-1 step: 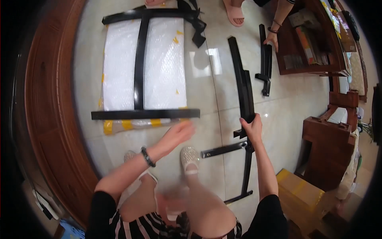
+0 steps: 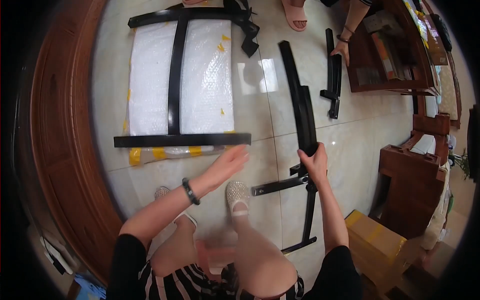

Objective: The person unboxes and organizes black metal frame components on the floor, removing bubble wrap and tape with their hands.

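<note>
Black bars (image 2: 306,120) fill the right hand (image 2: 315,162), apart from the frame's edge (image 2: 243,139).

The floor (image 2: 262,112) is made of big, shiny, pale tiles. A long brown wooden piece of furniture (image 2: 65,140) runs down the left side. At the top right, a brown wooden shelf (image 2: 425,75) has some flat, colourful things (image 2: 384,56) in it. A pink sandal (image 2: 295,16) is on somebody's foot near the top. Lower right sits a cardboard box (image 2: 372,234) with yellow tape. Some blue cloth (image 2: 90,289) lies bottom left.
</note>
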